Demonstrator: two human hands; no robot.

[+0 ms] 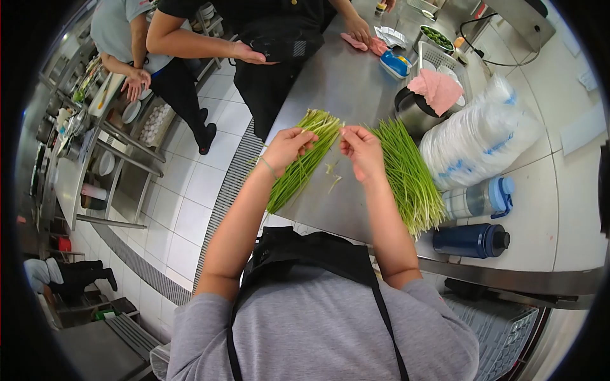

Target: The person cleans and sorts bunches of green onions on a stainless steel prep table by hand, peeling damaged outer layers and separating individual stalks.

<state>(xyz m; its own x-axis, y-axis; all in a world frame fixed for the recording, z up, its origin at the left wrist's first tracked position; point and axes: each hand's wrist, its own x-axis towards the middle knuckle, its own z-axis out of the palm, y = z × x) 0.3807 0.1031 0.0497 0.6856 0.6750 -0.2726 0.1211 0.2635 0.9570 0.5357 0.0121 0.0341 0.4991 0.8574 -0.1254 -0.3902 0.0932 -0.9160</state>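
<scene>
Two bundles of long thin green stalks with pale ends, which look like garlic chives, lie on the steel table: the left bundle (297,180) and the right bundle (406,174). My left hand (291,151) is closed in a pinch over the left bundle; what its fingers hold is too small to make out. Between the bundles, my right hand (362,152) pinches a small pale tip, like a chive end. A few pale trimmed scraps (333,182) lie on the table between my forearms.
Along the right stand a plastic-wrapped stack (483,140), a clear bottle (478,198), a dark blue bottle (470,240) and a metal pot (413,114) with a pink cloth (436,91). Across the steel table (311,82), a co-worker's hand (358,32) touches a pink cloth.
</scene>
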